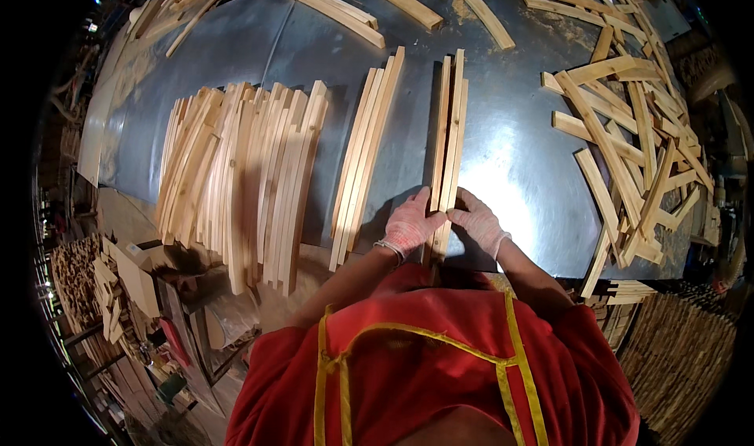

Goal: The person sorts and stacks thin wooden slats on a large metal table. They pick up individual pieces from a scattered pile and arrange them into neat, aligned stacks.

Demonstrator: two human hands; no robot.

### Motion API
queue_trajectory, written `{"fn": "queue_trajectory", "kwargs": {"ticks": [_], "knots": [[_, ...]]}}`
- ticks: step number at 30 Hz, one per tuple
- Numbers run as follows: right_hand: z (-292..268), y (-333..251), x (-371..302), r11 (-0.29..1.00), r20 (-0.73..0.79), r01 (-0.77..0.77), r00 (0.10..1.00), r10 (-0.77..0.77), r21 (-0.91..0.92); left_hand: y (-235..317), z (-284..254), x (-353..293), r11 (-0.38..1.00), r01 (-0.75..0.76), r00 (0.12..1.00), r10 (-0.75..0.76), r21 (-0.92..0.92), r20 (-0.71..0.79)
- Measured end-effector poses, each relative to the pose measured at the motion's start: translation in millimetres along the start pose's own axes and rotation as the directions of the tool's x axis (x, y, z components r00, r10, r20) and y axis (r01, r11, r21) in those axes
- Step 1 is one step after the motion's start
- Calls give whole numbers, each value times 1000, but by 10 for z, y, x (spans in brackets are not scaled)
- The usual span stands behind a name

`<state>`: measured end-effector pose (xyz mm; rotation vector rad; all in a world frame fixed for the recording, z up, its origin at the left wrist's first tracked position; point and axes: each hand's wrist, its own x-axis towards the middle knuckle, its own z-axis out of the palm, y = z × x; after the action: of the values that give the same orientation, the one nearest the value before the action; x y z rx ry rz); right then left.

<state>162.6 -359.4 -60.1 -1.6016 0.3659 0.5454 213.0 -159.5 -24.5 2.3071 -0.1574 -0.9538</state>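
A small bundle of narrow wooden strips [455,136] stands in front of me on the metal table, its far end pointing away and a dark gap showing between the strips. My left hand [411,221], in a pale reddish work glove, is closed on the bundle's left side near its close end. From the right, my right hand [476,220], gloved the same way, has its fingers closed against the strips at the same level. Just left of my hands lies another small group of wooden strips [366,151], lined up side by side and touched by neither hand.
A wide row of stacked strips [236,171] fills the table's left part, overhanging its near edge. Loose strips lie in a crisscross heap [628,132] on the right. Curved pieces [334,12] lie along the far side of the metal table [510,93]. More wood [683,367] is piled below right.
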Motion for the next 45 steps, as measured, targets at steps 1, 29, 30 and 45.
{"fn": "queue_trajectory", "kwargs": {"ticks": [1,29,30,45], "knots": [[4,1,17,1000,7,3,1000,-3,11,-79,63,11,1000,-15,999,14,-1,-35],[61,10,31,956,-80,-23,996,49,293,-19,32,61,999,50,992,-48,9,-116],[13,8,15,968,-104,-38,992,66,250,-90,-37,59,997,54,992,-60,-60,-109],[436,-105,-25,943,-156,-3,986,58,334,-2349,-702,-1395,885,206,677,179,418,-714]]}}
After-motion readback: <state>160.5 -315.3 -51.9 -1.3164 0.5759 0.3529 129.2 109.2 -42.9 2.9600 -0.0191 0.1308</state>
